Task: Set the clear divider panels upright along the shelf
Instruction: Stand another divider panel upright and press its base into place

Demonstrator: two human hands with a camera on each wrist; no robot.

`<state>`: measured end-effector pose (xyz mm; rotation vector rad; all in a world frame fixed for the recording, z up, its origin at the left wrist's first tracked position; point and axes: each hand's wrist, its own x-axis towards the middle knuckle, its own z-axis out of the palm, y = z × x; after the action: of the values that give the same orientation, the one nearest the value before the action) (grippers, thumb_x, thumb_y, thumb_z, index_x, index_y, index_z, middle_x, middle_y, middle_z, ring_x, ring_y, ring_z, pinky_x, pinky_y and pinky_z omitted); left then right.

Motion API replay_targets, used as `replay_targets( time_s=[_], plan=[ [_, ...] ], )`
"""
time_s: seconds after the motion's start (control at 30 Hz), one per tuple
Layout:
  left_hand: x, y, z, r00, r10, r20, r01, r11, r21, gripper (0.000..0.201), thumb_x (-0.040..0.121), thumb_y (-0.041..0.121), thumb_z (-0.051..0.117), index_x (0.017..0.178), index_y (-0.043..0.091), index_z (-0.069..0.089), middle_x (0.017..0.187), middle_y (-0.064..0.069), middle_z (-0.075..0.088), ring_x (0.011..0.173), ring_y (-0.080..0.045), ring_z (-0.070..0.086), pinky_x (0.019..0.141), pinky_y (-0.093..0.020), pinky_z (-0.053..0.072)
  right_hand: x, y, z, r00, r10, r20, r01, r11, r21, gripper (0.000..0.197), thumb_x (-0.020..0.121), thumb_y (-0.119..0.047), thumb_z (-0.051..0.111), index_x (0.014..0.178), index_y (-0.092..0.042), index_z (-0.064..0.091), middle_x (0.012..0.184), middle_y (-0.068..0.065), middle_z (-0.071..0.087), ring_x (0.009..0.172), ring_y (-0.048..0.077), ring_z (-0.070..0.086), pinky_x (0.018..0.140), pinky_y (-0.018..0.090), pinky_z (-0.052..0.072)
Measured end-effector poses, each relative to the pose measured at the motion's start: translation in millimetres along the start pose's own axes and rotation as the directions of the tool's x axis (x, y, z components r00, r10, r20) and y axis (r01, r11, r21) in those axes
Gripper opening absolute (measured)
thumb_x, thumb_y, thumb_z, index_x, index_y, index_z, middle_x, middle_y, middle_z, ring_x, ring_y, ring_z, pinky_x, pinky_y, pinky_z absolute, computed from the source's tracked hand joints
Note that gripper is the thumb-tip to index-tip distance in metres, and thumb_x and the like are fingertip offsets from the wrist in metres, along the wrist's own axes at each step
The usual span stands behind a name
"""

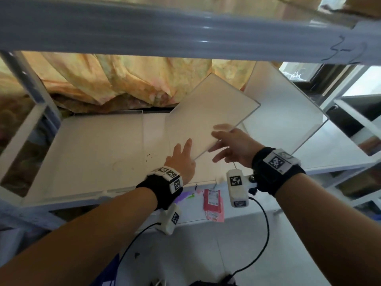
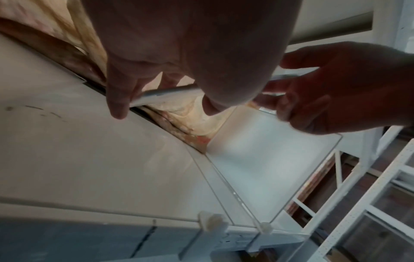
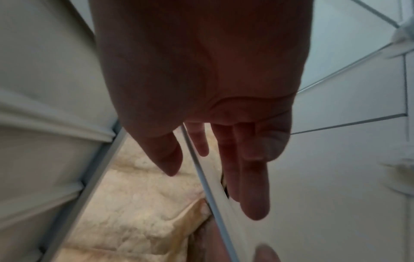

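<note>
I hold a clear divider panel (image 1: pixel 212 112) tilted above the middle of the white shelf (image 1: pixel 334 145). My right hand (image 1: pixel 217 141) pinches its near edge, thumb on top and fingers underneath. In the right wrist view the panel's thin edge (image 3: pixel 201 173) runs between thumb and fingers. My left hand (image 1: pixel 185 153) holds the near left corner, and the left wrist view shows the edge (image 2: pixel 170 91) passing between its fingers and thumb. A second clear panel (image 1: pixel 288 116) stands on edge at the right. A third panel (image 1: pixel 92 145) lies flat on the shelf's left part.
A grey shelf beam (image 1: pixel 185 32) hangs close overhead. Yellow cloth (image 1: pixel 123 79) hangs behind the shelf. Small white clips (image 2: pixel 212 221) sit on the front rim. Red tags (image 1: pixel 213 203) hang below the rim. More white racking (image 1: pixel 360 124) stands to the right.
</note>
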<state>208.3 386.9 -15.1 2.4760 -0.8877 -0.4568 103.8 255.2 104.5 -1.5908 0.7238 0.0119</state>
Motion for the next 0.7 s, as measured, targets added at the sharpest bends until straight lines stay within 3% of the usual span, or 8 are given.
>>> replay_targets(
  time_s=[0.1, 0.2, 0.33, 0.4, 0.5, 0.7],
  plan=[
    [1.3, 17.2, 5.2, 0.998, 0.066, 0.000, -0.066, 0.997, -0.040, 0.064, 0.095, 0.038, 0.040, 0.146, 0.044, 0.002, 0.154, -0.003, 0.019, 0.118, -0.042, 0.048, 0.097, -0.053, 0.041, 9.0, 10.8, 7.3, 0.996, 0.081, 0.040, -0.077, 0.992, -0.103, 0.031, 0.094, -0.041, 0.055, 0.122, -0.028, 0.051, 0.086, 0.014, 0.071, 0.053, 0.022, 0.062, 0.042, 0.021, 0.034],
    [2.4, 31.9, 10.0, 0.993, 0.117, 0.005, -0.116, 0.989, -0.090, 0.060, 0.095, 0.036, 0.041, 0.146, 0.041, 0.008, 0.152, -0.005, 0.024, 0.119, -0.042, 0.047, 0.097, -0.053, 0.041, 14.3, 17.5, 1.0, 0.992, 0.121, 0.026, -0.114, 0.976, -0.185, 0.032, 0.096, -0.037, 0.053, 0.120, -0.016, 0.056, 0.077, 0.012, 0.070, 0.050, 0.019, 0.059, 0.043, 0.023, 0.034],
    [3.3, 38.3, 10.8, 0.965, 0.261, 0.011, -0.255, 0.949, -0.185, 0.074, 0.089, 0.027, 0.056, 0.150, 0.025, 0.013, 0.152, -0.009, 0.025, 0.132, -0.029, 0.038, 0.108, -0.040, 0.034, 12.2, 15.8, -24.7, 0.999, 0.042, -0.033, -0.046, 0.994, -0.103, 0.033, 0.099, -0.021, 0.044, 0.124, 0.000, 0.051, 0.061, 0.013, 0.066, 0.043, 0.019, 0.054, 0.041, 0.023, 0.033],
    [5.1, 36.3, 14.6, 0.941, 0.333, 0.055, -0.320, 0.933, -0.165, 0.085, 0.085, 0.028, 0.064, 0.151, 0.023, 0.011, 0.153, -0.008, 0.022, 0.136, -0.024, 0.032, 0.111, -0.036, 0.030, 8.0, 11.0, -41.2, 0.996, 0.008, -0.083, -0.020, 0.989, -0.150, 0.037, 0.099, -0.019, 0.041, 0.124, 0.007, 0.052, 0.058, 0.013, 0.063, 0.043, 0.020, 0.054, 0.040, 0.023, 0.034],
    [11.8, 33.1, 24.9, 0.945, 0.307, 0.117, -0.295, 0.949, -0.110, 0.093, 0.081, 0.033, 0.069, 0.151, 0.023, 0.008, 0.154, -0.008, 0.022, 0.138, -0.023, 0.030, 0.111, -0.036, 0.029, 2.8, 8.6, -64.2, 0.995, -0.018, -0.101, -0.011, 0.959, -0.284, 0.042, 0.100, -0.019, 0.039, 0.121, 0.013, 0.055, 0.061, 0.017, 0.062, 0.046, 0.024, 0.052, 0.042, 0.025, 0.037],
    [22.9, 43.8, 59.5, 0.948, 0.244, 0.205, -0.255, 0.966, 0.032, 0.091, 0.083, 0.043, 0.066, 0.152, 0.019, 0.012, 0.156, -0.006, 0.025, 0.139, -0.024, 0.030, 0.113, -0.038, 0.028, 20.9, 37.2, -91.4, 0.990, -0.097, -0.103, 0.041, 0.893, -0.448, 0.033, 0.098, -0.013, 0.039, 0.129, -0.008, 0.052, 0.059, 0.014, 0.065, 0.043, 0.021, 0.058, 0.040, 0.024, 0.043]
  ],
)
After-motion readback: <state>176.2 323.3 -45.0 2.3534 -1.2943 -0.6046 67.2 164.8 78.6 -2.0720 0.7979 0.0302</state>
